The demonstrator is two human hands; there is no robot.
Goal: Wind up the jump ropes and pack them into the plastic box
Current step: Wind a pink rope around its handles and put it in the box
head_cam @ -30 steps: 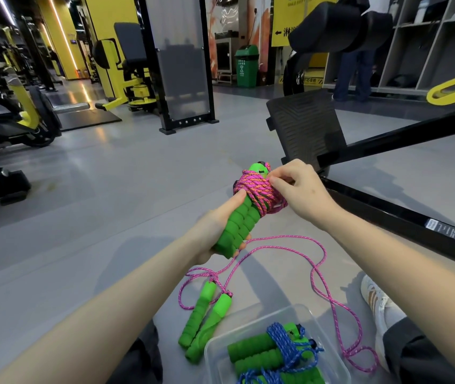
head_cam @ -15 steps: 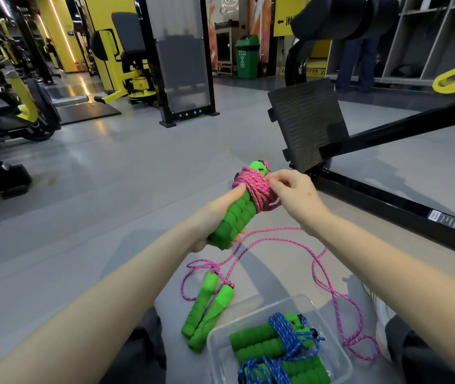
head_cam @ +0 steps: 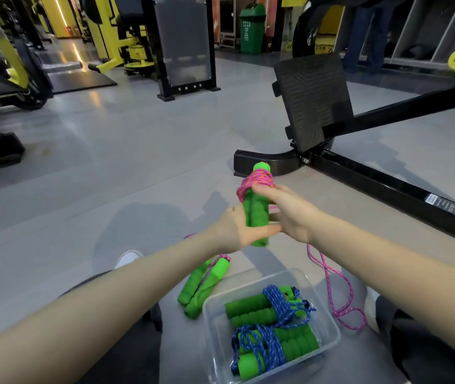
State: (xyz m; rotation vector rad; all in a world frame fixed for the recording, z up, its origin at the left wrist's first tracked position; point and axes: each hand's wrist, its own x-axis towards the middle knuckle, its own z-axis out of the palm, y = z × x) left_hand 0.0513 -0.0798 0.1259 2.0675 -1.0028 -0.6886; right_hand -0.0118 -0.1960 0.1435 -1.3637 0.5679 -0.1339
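1. The plastic box (head_cam: 212,322) is the thing closest to me. It stands on the floor (head_cam: 137,162) between my legs.
2. Inside the box lie the blue jump ropes (head_cam: 273,322), their cords wound round green foam handles.
3. Just left of the box, 2 spare handles (head_cam: 204,284) lie side by side on the floor with a bit of pink cord at their far ends. I cannot tell whether they touch the box.
4. Right of the box, the loose cord (head_cam: 341,297) snakes over the floor and runs up toward my hands.
5. A white shoe (head_cam: 128,257) shows well left of the box, beyond my knee.
6. Beyond the box and raised above it is the pink jump rope (head_cam: 256,181). Its 2 green handles (head_cam: 255,217) are held upright together, and the pink cord is wound round their top end.
7. My left hand (head_cam: 237,231) grips the lower half of these handles, fingers curled round them from the left.
8. My right hand (head_cam: 290,214) holds them from the right, with 1 digit pressed against the lower edge of the winding. The other fingers are hidden behind the handles.
9. Farther beyond the box stands a black machine frame (head_cam: 387,184) with a ribbed foot plate (head_cam: 312,98).
10. Farthest off, beyond and left of the box, are yellow gym machines (head_cam: 110,31). A green bin (head_cam: 251,29) stands straight beyond the box.
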